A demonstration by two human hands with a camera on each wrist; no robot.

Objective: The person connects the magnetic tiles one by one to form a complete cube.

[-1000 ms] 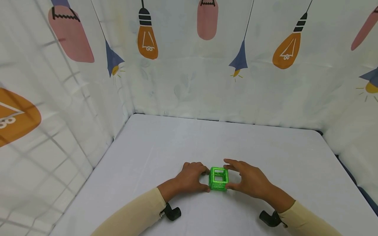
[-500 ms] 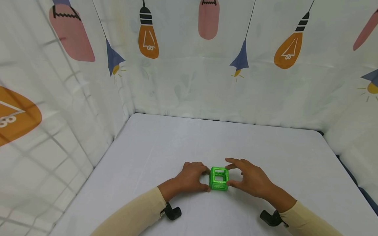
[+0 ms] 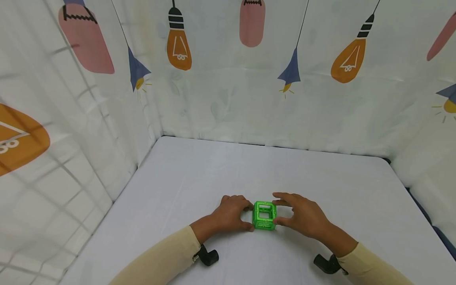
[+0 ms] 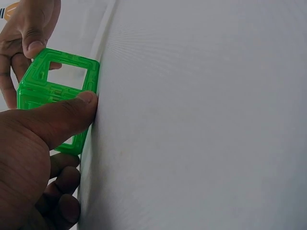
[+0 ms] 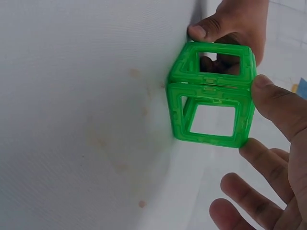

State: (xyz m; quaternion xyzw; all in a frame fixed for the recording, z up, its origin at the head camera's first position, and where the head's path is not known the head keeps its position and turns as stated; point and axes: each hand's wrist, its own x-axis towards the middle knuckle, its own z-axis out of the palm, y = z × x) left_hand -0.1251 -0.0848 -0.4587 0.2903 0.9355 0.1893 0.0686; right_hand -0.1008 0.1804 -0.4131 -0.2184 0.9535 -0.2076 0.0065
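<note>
A hollow cube (image 3: 264, 215) of bright green translucent magnetic tiles sits on the white table, its square openings showing. At its left side my left hand (image 3: 231, 215) holds it, the thumb (image 4: 79, 108) at the near edge and the fingers at the far one. From the right, my right hand (image 3: 303, 215) pinches the cube's upper edge between thumb (image 5: 278, 100) and index finger. The other right fingers spread away from it in the right wrist view. Part of the cube's left side is hidden behind the left thumb in the left wrist view.
A white cloth covers the table (image 3: 213, 170). White curtains (image 3: 228, 103) printed with lamps and bulbs stand behind and along both sides. Black camera mounts (image 3: 208, 257) sit at both wrists, close to the tabletop.
My right hand has shifted slightly right, its thumb a little higher on the cube's near right edge. The left hand and the cube have hardly moved.
</note>
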